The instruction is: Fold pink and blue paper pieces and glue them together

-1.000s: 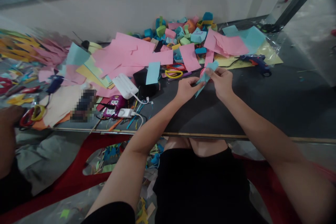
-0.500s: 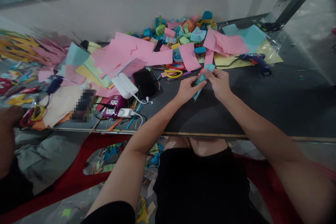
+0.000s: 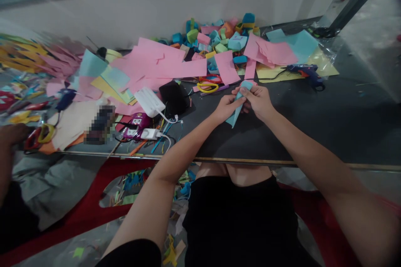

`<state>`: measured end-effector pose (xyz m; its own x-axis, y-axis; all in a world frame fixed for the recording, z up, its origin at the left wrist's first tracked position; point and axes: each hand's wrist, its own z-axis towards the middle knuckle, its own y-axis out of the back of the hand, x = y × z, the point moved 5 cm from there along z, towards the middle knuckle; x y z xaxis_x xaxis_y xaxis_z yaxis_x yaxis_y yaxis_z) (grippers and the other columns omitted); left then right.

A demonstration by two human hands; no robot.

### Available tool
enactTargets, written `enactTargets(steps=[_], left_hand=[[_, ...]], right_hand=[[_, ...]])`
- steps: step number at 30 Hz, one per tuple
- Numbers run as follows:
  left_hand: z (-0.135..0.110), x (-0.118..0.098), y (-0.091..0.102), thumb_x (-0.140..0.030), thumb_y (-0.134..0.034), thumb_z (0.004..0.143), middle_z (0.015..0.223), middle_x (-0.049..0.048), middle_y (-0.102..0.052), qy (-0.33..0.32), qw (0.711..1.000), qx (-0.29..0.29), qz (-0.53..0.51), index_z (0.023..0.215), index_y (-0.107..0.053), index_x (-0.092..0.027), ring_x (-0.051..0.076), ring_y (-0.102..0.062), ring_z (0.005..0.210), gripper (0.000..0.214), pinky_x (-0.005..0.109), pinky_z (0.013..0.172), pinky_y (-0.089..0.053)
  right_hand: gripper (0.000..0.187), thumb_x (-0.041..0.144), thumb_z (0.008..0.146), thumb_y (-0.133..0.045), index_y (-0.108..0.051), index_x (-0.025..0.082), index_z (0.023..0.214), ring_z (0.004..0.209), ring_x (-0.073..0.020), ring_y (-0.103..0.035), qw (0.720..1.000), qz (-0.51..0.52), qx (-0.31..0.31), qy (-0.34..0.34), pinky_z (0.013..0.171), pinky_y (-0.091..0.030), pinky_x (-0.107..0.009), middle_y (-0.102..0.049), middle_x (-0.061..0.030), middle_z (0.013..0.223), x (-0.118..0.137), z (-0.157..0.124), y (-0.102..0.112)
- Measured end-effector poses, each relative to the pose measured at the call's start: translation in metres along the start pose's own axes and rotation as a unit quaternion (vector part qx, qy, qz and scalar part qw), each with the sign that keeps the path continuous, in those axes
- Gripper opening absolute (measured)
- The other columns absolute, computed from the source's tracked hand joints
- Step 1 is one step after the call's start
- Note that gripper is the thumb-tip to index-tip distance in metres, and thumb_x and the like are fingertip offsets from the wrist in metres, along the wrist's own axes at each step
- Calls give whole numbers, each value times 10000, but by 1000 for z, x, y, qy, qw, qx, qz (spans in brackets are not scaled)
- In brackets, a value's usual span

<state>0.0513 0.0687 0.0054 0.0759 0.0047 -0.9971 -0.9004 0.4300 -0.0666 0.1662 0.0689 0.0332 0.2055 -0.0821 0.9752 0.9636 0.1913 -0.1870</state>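
Note:
Both of my hands pinch a light blue strip of paper (image 3: 236,110) just above the dark table (image 3: 313,129). My left hand (image 3: 226,107) grips its left edge with closed fingers. My right hand (image 3: 257,101) holds the upper end, fingers curled over it. The strip's pointed lower end hangs toward me. Yellow and red scissors (image 3: 208,85) lie just beyond my hands, beside pink paper sheets (image 3: 163,64).
A heap of small coloured paper boxes (image 3: 219,35) sits against the wall. A blue glue gun (image 3: 305,73) lies at right on yellow paper. A white power bank (image 3: 149,102), black pouch (image 3: 173,98) and cables are at left. Another person's hand (image 3: 11,133) rests at far left.
My hands drew closer together and slightly nearer to me, turning the blue strip more upright. A loose light blue sheet that stood by the black pouch is gone from there.

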Motion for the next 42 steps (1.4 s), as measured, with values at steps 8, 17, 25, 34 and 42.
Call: enactTargets(steps=[8, 17, 25, 34, 42], left_hand=[[-2, -8, -6, -366, -642, 1043, 589, -39, -644, 18, 1000, -14, -12, 820, -689, -139, 74, -645, 494, 322, 198, 555, -533], [-3, -9, -7, -368, -671, 1027, 590, -28, -672, 24, 999, -29, -3, 848, -696, -121, 71, -650, 492, 306, 177, 531, -528], [-3, -10, -8, -327, -655, 1036, 602, -23, -686, 33, 999, -23, -9, 837, -676, -109, 61, -648, 491, 296, 155, 521, -518], [-3, -9, -8, -325, -652, 1038, 608, -22, -686, 35, 999, -24, -13, 857, -686, -103, 64, -655, 499, 289, 161, 537, -537], [-2, -4, -7, -440, -618, 1053, 686, 30, -757, 41, 999, 19, 3, 963, -725, -87, 73, -681, 538, 380, 166, 571, -546]], right_hand=[[534, 731, 622, -908, -753, 244, 777, 429, -122, -501, 998, -1, -55, 26, 361, -478, -295, -525, 51, 526, 1, 3, 8], [563, 777, 596, -895, -749, 243, 697, 420, -99, -441, 995, -18, -82, 60, 333, -408, -262, -554, 35, 520, 9, 0, 9], [554, 754, 626, -897, -756, 223, 698, 405, -105, -469, 996, 8, -57, 65, 311, -407, -266, -576, 29, 521, 10, 0, 8], [563, 764, 642, -881, -768, 219, 723, 422, -92, -477, 995, -9, -63, 71, 344, -404, -263, -639, 9, 589, 7, 2, 11], [561, 771, 659, -867, -764, 225, 731, 373, -92, -433, 996, -23, -62, 64, 314, -396, -272, -578, 37, 524, 8, 0, 9]])
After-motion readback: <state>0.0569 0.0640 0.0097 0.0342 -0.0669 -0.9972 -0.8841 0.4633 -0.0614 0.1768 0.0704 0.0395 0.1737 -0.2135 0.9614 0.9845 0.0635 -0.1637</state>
